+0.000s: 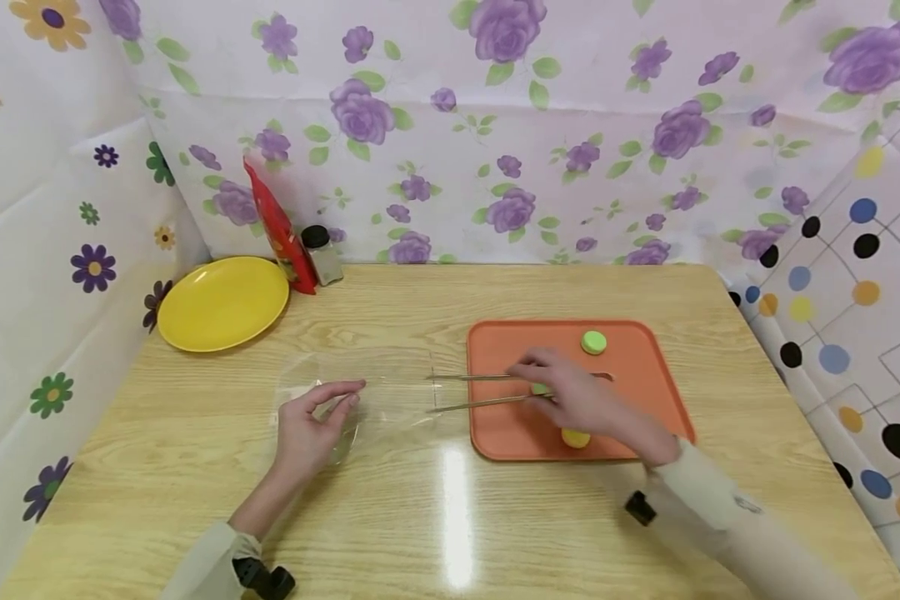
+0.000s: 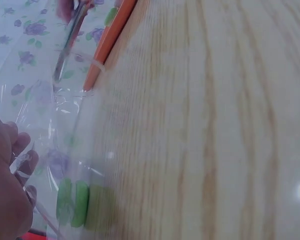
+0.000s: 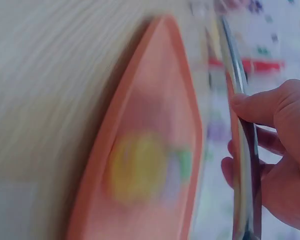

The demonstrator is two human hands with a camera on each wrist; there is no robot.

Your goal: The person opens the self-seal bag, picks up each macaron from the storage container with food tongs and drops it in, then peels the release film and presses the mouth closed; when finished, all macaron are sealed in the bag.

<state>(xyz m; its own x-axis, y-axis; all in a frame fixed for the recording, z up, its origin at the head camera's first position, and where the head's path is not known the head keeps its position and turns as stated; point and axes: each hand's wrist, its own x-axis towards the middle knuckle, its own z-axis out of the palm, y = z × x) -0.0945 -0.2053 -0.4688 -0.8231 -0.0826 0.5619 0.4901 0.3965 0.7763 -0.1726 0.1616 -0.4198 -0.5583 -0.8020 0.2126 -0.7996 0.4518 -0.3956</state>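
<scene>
Honestly can't make out any readable text, brand or number, not even on the red packet (image 1: 280,229) beyond the left grip (image 1: 309,427).

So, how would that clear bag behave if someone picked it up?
The clear bag is probably floppy: it looks thin and creased. Its glossy shine suggests it may feel slippery. The green pieces showing through it, if inside, might make that end sag.
</scene>
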